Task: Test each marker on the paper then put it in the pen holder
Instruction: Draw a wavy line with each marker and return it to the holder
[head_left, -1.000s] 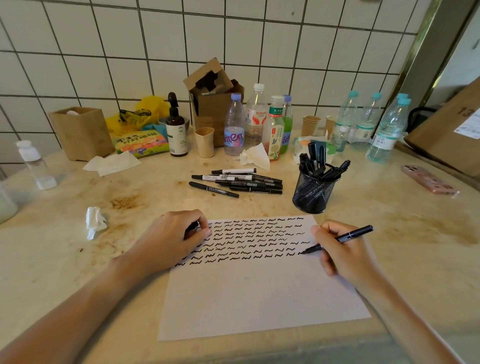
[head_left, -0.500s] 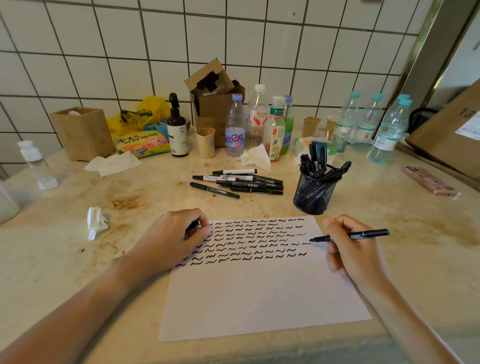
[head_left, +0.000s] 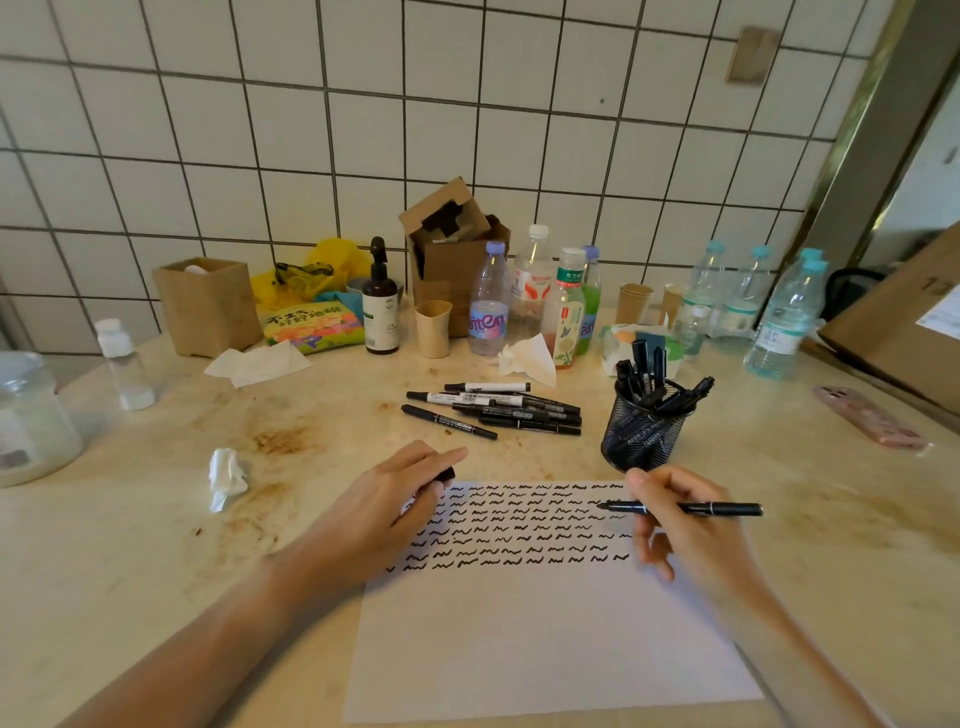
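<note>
A white paper (head_left: 545, 644) lies in front of me, its upper part filled with rows of black squiggles. My right hand (head_left: 685, 525) pinches an uncapped black marker (head_left: 722, 508), held level with its tip pointing left above the paper's right edge. My left hand (head_left: 384, 509) rests on the paper's top left corner and grips a black marker cap (head_left: 445, 474). A black mesh pen holder (head_left: 641, 434) with several markers stands just beyond the paper. Several capped markers (head_left: 498, 410) lie in a loose pile left of the holder.
Bottles (head_left: 491, 306), paper cups, a cardboard box (head_left: 452, 249) and snack bags line the tiled wall. A crumpled tissue (head_left: 224, 478) lies left of the paper. A pink phone (head_left: 872, 417) lies at the right. A jar (head_left: 31, 410) stands at the far left.
My right hand has lifted the marker tip off the paper and turned it level, pointing left. My left hand has shifted slightly, showing the cap more.
</note>
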